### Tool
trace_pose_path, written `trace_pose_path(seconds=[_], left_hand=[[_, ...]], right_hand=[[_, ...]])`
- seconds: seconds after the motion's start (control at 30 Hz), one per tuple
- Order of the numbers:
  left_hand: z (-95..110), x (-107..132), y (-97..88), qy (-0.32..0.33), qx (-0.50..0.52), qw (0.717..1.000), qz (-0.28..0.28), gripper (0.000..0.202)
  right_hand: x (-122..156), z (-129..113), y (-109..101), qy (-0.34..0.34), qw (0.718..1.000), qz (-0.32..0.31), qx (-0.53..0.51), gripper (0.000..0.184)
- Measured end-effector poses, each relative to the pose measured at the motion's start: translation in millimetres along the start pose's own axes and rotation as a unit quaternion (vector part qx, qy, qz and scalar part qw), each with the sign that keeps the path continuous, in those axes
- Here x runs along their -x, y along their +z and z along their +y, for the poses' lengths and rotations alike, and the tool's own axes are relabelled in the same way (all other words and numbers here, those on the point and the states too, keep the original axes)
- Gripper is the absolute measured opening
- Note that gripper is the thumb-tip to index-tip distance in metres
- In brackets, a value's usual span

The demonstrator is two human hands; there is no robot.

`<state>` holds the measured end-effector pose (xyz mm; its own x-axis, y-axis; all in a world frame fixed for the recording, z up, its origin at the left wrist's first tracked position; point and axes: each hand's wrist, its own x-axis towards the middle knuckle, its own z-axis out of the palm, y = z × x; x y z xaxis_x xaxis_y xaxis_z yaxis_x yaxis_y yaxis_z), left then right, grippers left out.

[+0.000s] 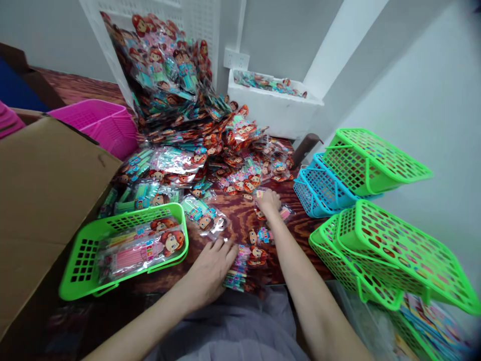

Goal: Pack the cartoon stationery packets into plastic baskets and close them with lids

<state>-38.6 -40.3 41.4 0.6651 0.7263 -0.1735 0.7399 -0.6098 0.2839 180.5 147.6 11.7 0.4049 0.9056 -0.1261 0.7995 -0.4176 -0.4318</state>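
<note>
My left hand [211, 273] rests palm down at the table's near edge, fingers slightly apart. Its thumb side touches a stack of clear plastic packets [244, 271] printed with cartoon figures. Further out, my right hand [268, 201] has its fingers curled down on a packet in front of the big pile; its fingertips are partly hidden. Loose packets [261, 235] lie between the two hands. Left of my left hand, a green basket [71, 281] holds several packets with pink and yellow sticks. Another packet [205, 215] lies just beyond that hand.
A large heap of packets [169, 125] spills from a white crate [218, 30]. Behind stands a white foam box [274, 110]. Green baskets [406, 240] and blue baskets [323, 185] are stacked at right. A cardboard box [48, 185] and pink baskets [108, 125] occupy the left.
</note>
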Motion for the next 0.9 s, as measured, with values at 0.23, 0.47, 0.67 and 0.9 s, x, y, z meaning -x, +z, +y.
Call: trace_pose_path(seconds=[0.23,0.47,0.67,0.9], left_hand=[[0,2,-1.4,0.006,0.005,1.000,0.017,0.078],[-1,3,1.7,0.012,0.023,0.999,0.030,0.078],[-1,3,3.7,0.007,0.023,0.999,0.040,0.078],[1,7,6.6,0.003,0.027,0.999,0.047,0.080]], right_hand=[[15,19,-35,-0.034,0.976,-0.103,-0.190,0.026],[89,116,-50,-0.099,0.984,-0.111,-0.097,0.016],[73,100,-30,-0.205,0.971,-0.061,-0.102,0.022],[34,48,-12,-0.201,0.956,-0.078,-0.199,0.034]])
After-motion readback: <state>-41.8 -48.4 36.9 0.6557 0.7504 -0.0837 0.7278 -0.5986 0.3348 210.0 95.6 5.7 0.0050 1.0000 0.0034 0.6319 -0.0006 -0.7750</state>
